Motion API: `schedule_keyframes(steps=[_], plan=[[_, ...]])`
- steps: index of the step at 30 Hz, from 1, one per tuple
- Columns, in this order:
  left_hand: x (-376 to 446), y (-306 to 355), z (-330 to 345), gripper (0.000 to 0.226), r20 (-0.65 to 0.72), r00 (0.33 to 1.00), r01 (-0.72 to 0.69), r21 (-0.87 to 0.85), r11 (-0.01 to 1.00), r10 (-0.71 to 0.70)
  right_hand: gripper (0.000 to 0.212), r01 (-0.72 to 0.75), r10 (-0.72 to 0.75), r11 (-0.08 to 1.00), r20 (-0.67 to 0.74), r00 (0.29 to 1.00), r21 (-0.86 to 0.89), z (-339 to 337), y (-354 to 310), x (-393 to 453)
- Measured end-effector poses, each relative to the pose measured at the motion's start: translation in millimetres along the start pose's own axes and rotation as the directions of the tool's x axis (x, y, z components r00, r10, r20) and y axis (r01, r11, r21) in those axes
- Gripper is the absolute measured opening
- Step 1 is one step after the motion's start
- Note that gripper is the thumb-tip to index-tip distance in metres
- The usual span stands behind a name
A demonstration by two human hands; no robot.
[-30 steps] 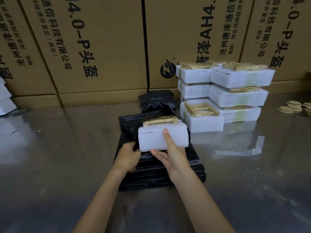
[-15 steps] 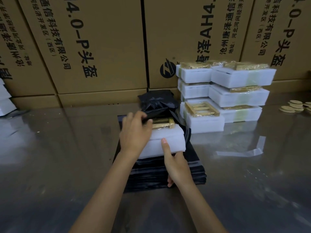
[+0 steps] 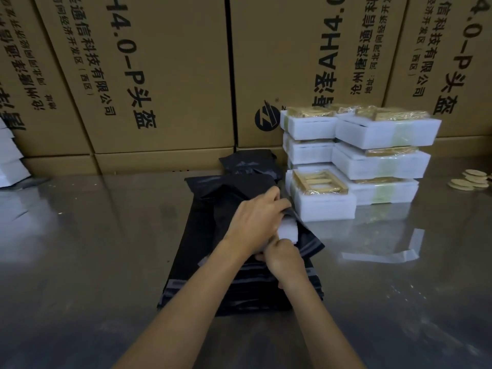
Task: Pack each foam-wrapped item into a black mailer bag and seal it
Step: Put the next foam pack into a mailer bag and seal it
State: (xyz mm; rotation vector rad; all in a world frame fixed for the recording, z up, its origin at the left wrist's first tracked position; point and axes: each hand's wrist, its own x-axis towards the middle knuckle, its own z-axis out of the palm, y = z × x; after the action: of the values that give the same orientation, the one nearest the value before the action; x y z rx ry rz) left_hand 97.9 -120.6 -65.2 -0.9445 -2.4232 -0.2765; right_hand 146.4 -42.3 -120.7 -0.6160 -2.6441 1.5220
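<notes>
A white foam-wrapped item (image 3: 288, 229) lies mostly inside a black mailer bag (image 3: 213, 209) on top of a flat stack of black mailer bags (image 3: 234, 296); only its near right corner shows. My left hand (image 3: 257, 221) lies over the bag and the item, its fingers gripping the bag's edge at the far right. At the item's near end my right hand (image 3: 285, 258) is closed on the bag's open edge. A sealed black bag (image 3: 250, 166) lies behind.
Stacked foam-wrapped items (image 3: 372, 155) with gold parts stand at the right, one (image 3: 319, 198) close beside the bag. A clear tape strip (image 3: 391, 254) lies on the shiny table. Tan discs (image 3: 471, 179) sit far right. Cardboard boxes (image 3: 159, 75) wall the back.
The foam item has gone from lying exposed on the bags to nearly covered by the black bag. My left hand moved over it and my right hand closed at its near end.
</notes>
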Motion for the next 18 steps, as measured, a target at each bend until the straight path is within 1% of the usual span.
schedule_keyframes(steps=[2,3,5,7,8,9,10,12,13,14,15,16,18], plan=[[-10.2,0.5,3.2,0.024,-0.033,0.999,0.038,0.009,0.999,-0.038,0.047,0.028,-0.029,0.999,-0.040,0.999,-0.023,0.0,-1.6,6.4],[-15.7,-0.9,3.8,0.023,-0.067,0.996,0.053,0.012,0.999,-0.052,0.046,0.037,-0.040,0.998,-0.066,0.997,-0.044,0.0,-2.7,8.0],[-29.9,-6.9,4.8,0.030,-0.142,0.984,0.117,0.052,0.992,-0.108,0.045,0.044,-0.054,0.995,-0.117,0.992,-0.088,-0.1,-4.0,9.1],[-47.7,-17.2,6.2,0.046,-0.190,0.945,0.289,0.097,0.952,-0.268,0.044,0.070,-0.085,0.991,-0.132,0.988,-0.116,-0.1,-2.6,6.7],[-57.1,-22.5,7.8,0.052,-0.207,0.904,0.400,0.093,0.912,-0.375,0.045,0.111,-0.130,0.983,-0.130,0.983,-0.145,1.0,-0.6,4.4],[-66.4,-27.4,9.8,0.056,-0.210,0.851,0.504,0.068,0.861,-0.481,0.044,0.175,-0.207,0.964,-0.150,0.967,-0.201,3.4,1.4,1.2],[-74.4,-32.0,12.1,0.057,-0.189,0.795,0.590,0.024,0.807,-0.576,0.043,0.255,-0.314,0.926,-0.195,0.929,-0.279,5.9,1.6,-3.2],[-85.0,-39.0,16.4,0.053,-0.073,0.699,0.708,-0.072,0.703,-0.711,0.038,0.426,-0.551,0.808,-0.267,0.791,-0.406,10.9,-2.3,-12.1],[-88.2,-42.4,19.2,0.049,-0.014,0.671,0.738,-0.083,0.670,-0.741,0.036,0.502,-0.641,0.741,-0.249,0.726,-0.446,12.8,-5.0,-13.6],[-90.8,-45.5,21.9,0.046,0.026,0.663,0.748,-0.064,0.661,-0.748,0.036,0.553,-0.702,0.678,-0.201,0.683,-0.485,14.1,-7.4,-13.6],[-93.3,-48.5,23.7,0.044,0.052,0.671,0.742,-0.036,0.670,-0.740,0.036,0.584,-0.734,0.626,-0.137,0.666,-0.517,15.4,-7.6,-12.0],[-94.6,-50.9,25.0,0.045,0.067,0.685,0.728,-0.020,0.685,-0.726,0.033,0.590,-0.732,0.605,-0.081,0.677,-0.535,15.9,-6.7,-10.4],[-93.9,-56.6,26.6,0.046,0.099,0.717,0.695,-0.020,0.719,-0.691,0.019,0.565,-0.686,0.619,-0.024,0.727,-0.546,17.3,-1.3,-7.5]])
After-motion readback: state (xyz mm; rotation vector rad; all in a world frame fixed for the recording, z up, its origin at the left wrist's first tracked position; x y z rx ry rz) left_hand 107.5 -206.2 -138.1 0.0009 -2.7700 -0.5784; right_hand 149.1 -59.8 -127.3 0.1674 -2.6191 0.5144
